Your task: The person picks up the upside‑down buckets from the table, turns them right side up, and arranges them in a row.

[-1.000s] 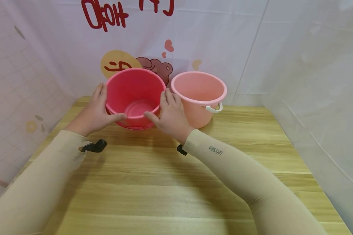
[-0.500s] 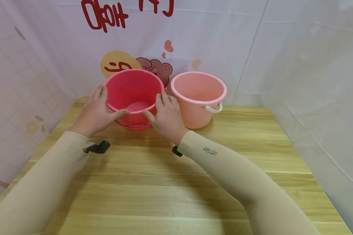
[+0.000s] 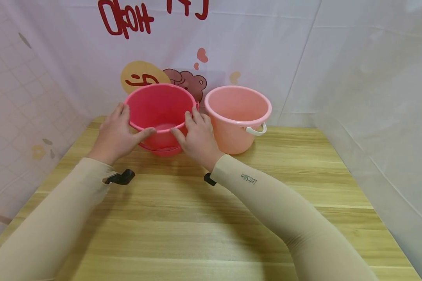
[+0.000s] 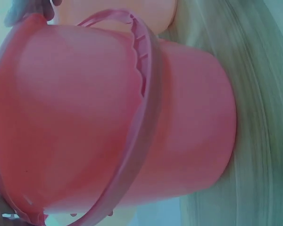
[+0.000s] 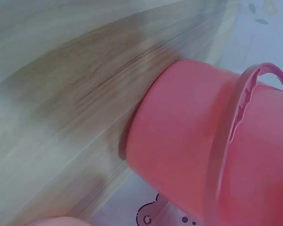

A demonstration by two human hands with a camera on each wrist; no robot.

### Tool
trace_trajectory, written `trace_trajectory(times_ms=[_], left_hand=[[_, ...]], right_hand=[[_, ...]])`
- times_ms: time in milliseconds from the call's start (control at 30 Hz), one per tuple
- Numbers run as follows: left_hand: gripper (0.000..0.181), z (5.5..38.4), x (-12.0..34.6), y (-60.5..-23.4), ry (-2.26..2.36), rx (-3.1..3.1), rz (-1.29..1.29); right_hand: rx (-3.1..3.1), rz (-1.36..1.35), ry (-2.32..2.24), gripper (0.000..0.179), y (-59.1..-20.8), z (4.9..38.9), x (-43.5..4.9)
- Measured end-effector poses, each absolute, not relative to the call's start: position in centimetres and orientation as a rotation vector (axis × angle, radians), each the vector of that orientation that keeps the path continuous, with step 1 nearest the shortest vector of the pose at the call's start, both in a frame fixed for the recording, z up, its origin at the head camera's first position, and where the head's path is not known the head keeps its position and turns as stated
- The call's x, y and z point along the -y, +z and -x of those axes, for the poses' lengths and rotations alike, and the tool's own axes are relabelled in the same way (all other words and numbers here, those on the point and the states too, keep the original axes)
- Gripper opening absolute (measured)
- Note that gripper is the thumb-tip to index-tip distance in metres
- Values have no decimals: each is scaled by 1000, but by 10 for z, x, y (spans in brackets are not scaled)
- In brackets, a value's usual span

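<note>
A rose-red plastic bucket (image 3: 160, 103) stands at the back left of the wooden table, mouth up. My left hand (image 3: 114, 136) holds its left side, fingers over the rim and thumb along the near edge. From the right, my right hand (image 3: 198, 136) grips the rim in the same way, its thumb at the front. The bucket's red handle (image 4: 148, 94) hangs down across its near side and shows a scalloped grip. In the right wrist view, the bucket's base (image 5: 155, 122) meets the tabletop.
Close beside my right hand, a pale pink bucket (image 3: 233, 136) with a white handle (image 3: 256, 129) stands upright. Behind both buckets rises a white printed backdrop (image 3: 267, 47). White sheets flank the wooden table (image 3: 183, 226) left and right.
The red bucket has tipped back more upright and shifted slightly left; less of its inside floor shows. Both hands stayed on its rim. The pale pink bucket has not moved.
</note>
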State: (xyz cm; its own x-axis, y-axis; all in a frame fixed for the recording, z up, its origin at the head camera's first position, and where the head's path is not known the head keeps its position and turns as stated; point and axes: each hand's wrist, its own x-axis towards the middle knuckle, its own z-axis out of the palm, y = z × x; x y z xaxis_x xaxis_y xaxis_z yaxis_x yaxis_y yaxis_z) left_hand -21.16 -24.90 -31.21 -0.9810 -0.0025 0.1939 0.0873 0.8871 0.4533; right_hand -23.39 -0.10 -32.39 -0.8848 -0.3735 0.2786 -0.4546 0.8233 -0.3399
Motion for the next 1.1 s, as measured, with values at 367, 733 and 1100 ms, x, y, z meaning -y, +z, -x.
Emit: trace_trajectory(times_ms=[367, 733, 1100], left_hand=[[111, 207, 241, -312, -660, 2830, 10], [103, 201, 228, -316, -603, 2755, -17], [98, 204, 241, -320, -607, 2710, -12]], right_hand=[[2802, -601, 517, 76, -318, 235, 7], [2793, -595, 221, 75, -315, 232, 14], [2821, -554, 313, 75, -318, 235, 13]])
